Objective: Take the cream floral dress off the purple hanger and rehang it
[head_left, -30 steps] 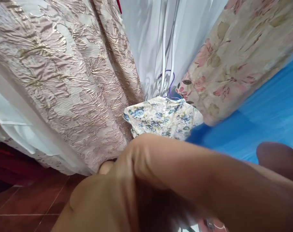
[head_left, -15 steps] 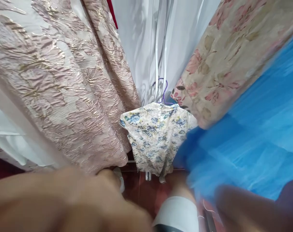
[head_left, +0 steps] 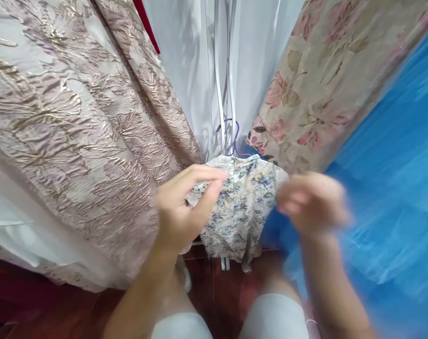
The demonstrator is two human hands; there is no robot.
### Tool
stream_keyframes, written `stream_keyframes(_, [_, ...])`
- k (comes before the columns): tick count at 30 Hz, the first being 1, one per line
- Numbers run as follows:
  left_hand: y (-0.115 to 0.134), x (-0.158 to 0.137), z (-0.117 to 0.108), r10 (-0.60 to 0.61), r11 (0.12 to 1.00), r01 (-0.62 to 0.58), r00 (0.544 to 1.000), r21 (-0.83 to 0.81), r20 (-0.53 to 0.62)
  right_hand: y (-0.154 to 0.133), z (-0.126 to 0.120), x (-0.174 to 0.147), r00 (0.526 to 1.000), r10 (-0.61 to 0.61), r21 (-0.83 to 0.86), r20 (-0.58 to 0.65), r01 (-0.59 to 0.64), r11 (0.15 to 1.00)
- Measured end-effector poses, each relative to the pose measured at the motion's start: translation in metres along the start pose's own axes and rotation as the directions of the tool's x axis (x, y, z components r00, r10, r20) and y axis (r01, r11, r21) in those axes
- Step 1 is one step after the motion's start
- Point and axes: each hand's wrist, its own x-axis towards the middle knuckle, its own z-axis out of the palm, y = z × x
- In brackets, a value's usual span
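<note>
A short-sleeved blouse (head_left: 249, 207), cream with blue flowers, hangs from a purple hanger (head_left: 236, 136) in the middle of the view. My left hand (head_left: 182, 202) is in front of its left shoulder and sleeve, fingers stretched out with the thumb tip close below them. Nothing shows between them. My right hand (head_left: 313, 202) is beside the blouse's right sleeve, in front of the blue cloth. Motion smears its fingers, which look curled. Whether it touches the sleeve is hidden.
Pink and gold brocade garments (head_left: 104, 127) hang at the left. White cloth with pale straps (head_left: 186, 56) hangs behind the hanger. A beige floral garment (head_left: 316, 84) and blue sheer fabric (head_left: 393, 202) fill the right. Red-brown tiles (head_left: 214, 292) lie below, between my legs.
Both my hands have risen from the lower edge of the view to either side of the blouse. The blouse still hangs on its hanger, and the view has shifted slightly.
</note>
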Motion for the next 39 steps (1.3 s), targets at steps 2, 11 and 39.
stream_keyframes(2, [-0.032, 0.005, 0.02, 0.036, 0.993, -0.051, 0.989, 0.107, 0.141, 0.04, 0.02, 0.018, 0.997, 0.061, -0.07, -0.037, -0.063, 0.996])
stream_keyframes(11, [-0.122, 0.008, 0.066, 0.013, 0.893, -0.168, 0.937, 0.417, 0.349, 0.112, 0.061, 0.045, 0.977, 0.105, -0.171, -0.188, -0.138, 0.976])
stream_keyframes(39, [-0.098, 0.007, 0.058, -0.012, 0.97, -0.049, 0.97, 0.24, 0.243, 0.087, 0.073, 0.039, 0.96, 0.158, 0.054, -0.23, -0.149, 0.987])
